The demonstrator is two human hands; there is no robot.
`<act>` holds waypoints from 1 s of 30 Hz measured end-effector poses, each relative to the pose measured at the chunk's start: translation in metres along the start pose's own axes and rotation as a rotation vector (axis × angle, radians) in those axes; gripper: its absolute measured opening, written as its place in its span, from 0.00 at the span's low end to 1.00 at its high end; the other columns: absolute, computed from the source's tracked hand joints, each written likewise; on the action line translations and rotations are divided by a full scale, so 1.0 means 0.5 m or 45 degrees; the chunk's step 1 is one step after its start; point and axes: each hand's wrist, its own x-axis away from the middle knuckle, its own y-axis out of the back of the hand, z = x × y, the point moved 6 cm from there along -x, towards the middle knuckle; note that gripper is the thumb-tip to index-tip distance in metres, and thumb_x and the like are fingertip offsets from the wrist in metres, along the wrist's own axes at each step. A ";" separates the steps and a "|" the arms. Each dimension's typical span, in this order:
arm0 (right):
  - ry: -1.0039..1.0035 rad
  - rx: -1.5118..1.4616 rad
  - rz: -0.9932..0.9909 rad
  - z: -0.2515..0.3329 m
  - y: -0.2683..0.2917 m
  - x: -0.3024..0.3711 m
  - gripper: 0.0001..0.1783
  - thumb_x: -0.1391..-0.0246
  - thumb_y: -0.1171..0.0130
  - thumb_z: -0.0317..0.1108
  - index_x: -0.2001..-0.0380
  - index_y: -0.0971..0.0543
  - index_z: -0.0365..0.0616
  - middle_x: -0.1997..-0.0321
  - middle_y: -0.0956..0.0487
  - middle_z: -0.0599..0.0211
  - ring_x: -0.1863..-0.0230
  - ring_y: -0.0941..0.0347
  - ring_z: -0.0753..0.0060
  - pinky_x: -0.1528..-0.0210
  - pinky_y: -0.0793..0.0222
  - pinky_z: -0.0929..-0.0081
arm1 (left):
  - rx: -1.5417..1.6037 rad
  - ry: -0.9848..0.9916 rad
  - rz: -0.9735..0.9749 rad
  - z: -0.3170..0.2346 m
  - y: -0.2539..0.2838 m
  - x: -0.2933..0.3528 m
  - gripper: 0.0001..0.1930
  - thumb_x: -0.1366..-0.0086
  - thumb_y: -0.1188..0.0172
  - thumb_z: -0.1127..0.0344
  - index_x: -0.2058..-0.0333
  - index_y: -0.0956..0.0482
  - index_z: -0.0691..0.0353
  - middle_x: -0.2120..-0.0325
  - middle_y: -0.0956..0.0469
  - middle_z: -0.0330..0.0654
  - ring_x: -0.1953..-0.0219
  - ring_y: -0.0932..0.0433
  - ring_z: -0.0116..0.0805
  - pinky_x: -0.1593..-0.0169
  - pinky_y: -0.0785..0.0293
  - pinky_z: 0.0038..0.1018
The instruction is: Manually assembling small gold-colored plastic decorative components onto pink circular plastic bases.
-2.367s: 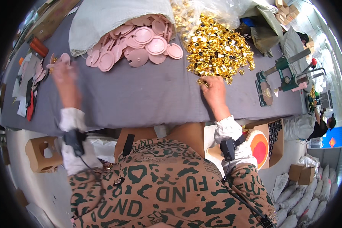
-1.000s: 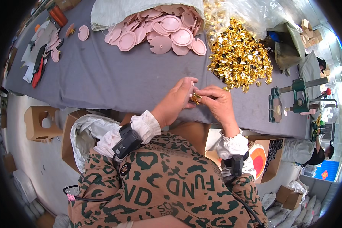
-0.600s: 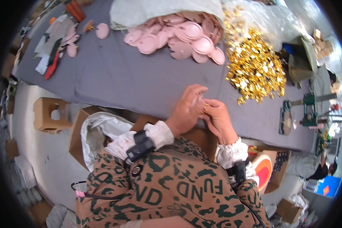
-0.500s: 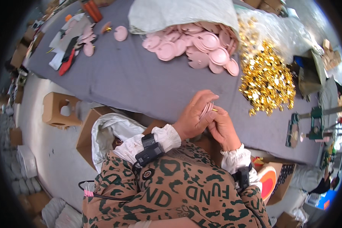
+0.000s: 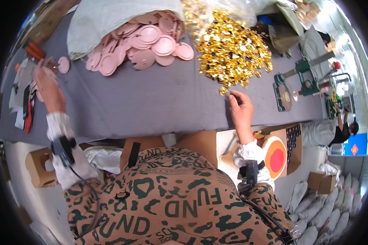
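Note:
My left hand (image 5: 49,87) reaches to the far left of the table. Its fingers stretch out beside a small group of pink discs (image 5: 50,67), partly covering them; whether any disc touches the fingers is hard to see. Just right of it lies a single pink disc (image 5: 63,65). My right hand (image 5: 242,107) hovers over the near side of a heap of shiny gold pieces (image 5: 235,51), fingers loosely bent and apart, with nothing visible in them. Closest to its fingertips is a small gold piece (image 5: 223,90). Many pink discs (image 5: 143,59) spill from a white sack (image 5: 106,22).
A green hand press (image 5: 308,77) stands at the table's right end. Black-and-red fabric (image 5: 28,108) lies at the left beside orange cylinders (image 5: 34,50). Below the table's edge are a round red-and-yellow stool seat (image 5: 275,157) and a cardboard box (image 5: 39,167). A person (image 5: 345,130) works far right.
My hands were together around several pink discs and a gold piece. They have parted: the left has swung far left to the discs, the right forward to the gold heap.

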 end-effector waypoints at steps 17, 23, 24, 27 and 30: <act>0.509 -0.297 0.595 0.212 -0.077 0.058 0.17 0.56 0.36 0.21 0.59 0.19 0.41 0.61 0.19 0.62 0.66 0.21 0.71 0.63 0.23 0.78 | 1.063 1.632 0.762 0.021 -0.412 0.604 0.33 0.29 0.67 0.37 0.44 0.36 0.61 0.56 0.25 0.49 0.55 0.24 0.40 0.50 0.25 0.34; 0.770 -0.196 0.622 0.227 -0.110 0.076 0.18 0.56 0.34 0.23 0.57 0.20 0.42 0.58 0.19 0.60 0.62 0.21 0.62 0.60 0.23 0.73 | 0.905 1.594 0.781 0.002 -0.410 0.603 0.32 0.27 0.68 0.38 0.44 0.35 0.63 0.60 0.25 0.43 0.57 0.25 0.32 0.52 0.26 0.30; 0.833 -0.150 0.618 0.232 -0.111 0.079 0.18 0.56 0.34 0.24 0.58 0.20 0.43 0.59 0.19 0.60 0.62 0.21 0.61 0.60 0.23 0.72 | 0.908 1.591 0.772 0.003 -0.408 0.603 0.32 0.27 0.68 0.38 0.44 0.35 0.63 0.60 0.25 0.43 0.57 0.25 0.32 0.52 0.26 0.30; 0.903 -0.124 0.675 0.232 -0.117 0.088 0.19 0.55 0.33 0.25 0.57 0.20 0.42 0.59 0.19 0.60 0.62 0.20 0.64 0.61 0.23 0.75 | 0.908 1.557 0.772 0.004 -0.405 0.610 0.33 0.27 0.68 0.38 0.43 0.36 0.63 0.58 0.27 0.44 0.55 0.26 0.33 0.52 0.26 0.30; 0.522 -0.231 0.725 0.203 -0.127 0.099 0.17 0.50 0.35 0.24 0.54 0.21 0.39 0.58 0.18 0.59 0.62 0.19 0.69 0.61 0.24 0.78 | 0.753 1.390 0.719 0.003 -0.394 0.607 0.34 0.28 0.69 0.38 0.41 0.38 0.64 0.56 0.29 0.45 0.55 0.27 0.33 0.53 0.27 0.29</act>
